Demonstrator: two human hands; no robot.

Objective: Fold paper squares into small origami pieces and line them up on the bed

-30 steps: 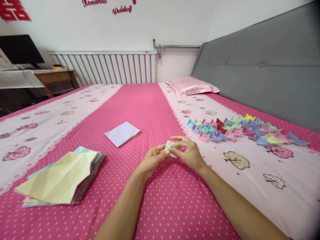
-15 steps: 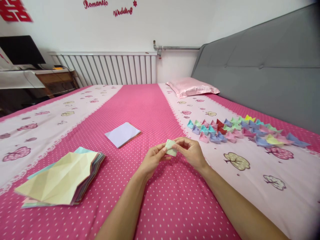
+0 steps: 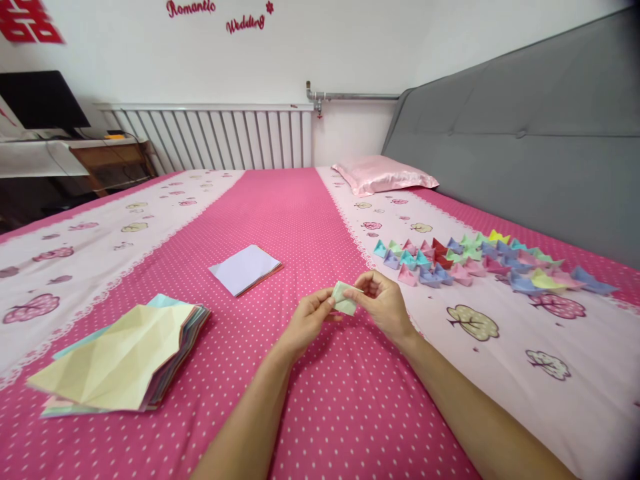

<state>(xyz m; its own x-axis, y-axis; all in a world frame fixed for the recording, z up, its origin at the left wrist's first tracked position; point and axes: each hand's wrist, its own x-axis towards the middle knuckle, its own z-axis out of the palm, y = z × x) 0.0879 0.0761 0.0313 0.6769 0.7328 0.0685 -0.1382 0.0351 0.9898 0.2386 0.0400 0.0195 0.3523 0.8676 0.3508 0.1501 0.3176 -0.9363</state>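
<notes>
A small folded piece of pale green paper (image 3: 344,299) is held above the pink dotted bedspread. My left hand (image 3: 311,316) pinches its left edge between thumb and fingers. From the other side, my right hand (image 3: 383,301) has its thumb on the paper's front, with the index finger partly hidden behind; its other fingers are curled. Left of my hands lies a neat stack of square paper (image 3: 246,269), lilac on top. Closer to me on the left is a larger pile of creased sheets (image 3: 117,357), pale yellow uppermost.
Rows of small folded paper boats (image 3: 470,260) in many colours stand on the right of the bed. Behind them rises a grey padded headboard (image 3: 530,133). A pink pillow (image 3: 383,175) lies at the far side, near a white radiator (image 3: 215,137).
The fingers of my right hand have shifted slightly on the folded paper, which has tilted a little. The stacks and the boats stay where they were.
</notes>
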